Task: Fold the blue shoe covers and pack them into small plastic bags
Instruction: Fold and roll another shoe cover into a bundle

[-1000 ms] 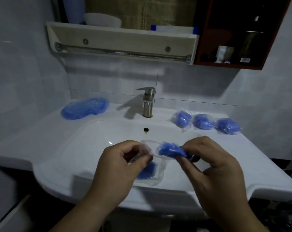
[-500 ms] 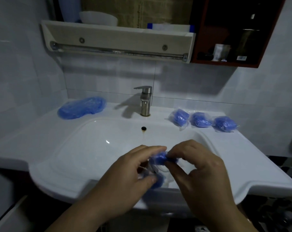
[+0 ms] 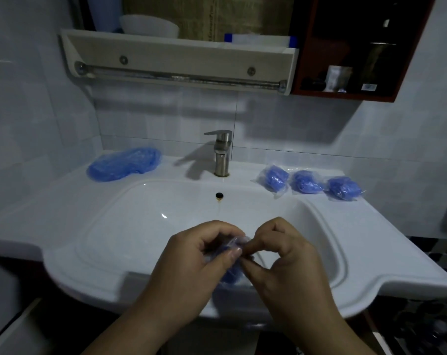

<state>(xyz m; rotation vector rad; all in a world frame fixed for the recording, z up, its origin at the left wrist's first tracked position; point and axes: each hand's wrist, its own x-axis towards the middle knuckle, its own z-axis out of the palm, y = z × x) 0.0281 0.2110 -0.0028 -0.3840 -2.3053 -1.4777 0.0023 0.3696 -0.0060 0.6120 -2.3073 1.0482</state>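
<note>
Pinching small plastic bag (image 3: 239, 240) over sink (image 3: 140, 226): left hand (image 3: 191, 262) and right hand (image 3: 286, 260) fingers clamped on its mouth, folded blue shoe cover (image 3: 232, 275) inside. Judged light, soft, slippery; grip at rim.

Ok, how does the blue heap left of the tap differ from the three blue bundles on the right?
The heap is one long, flat, loose mass, with no bag visible around it; the three bundles are small, tight wads, each in clear plastic. The heap lies alone; the bundles sit in a row. Both are blue and rest on the sink ledge.
</note>
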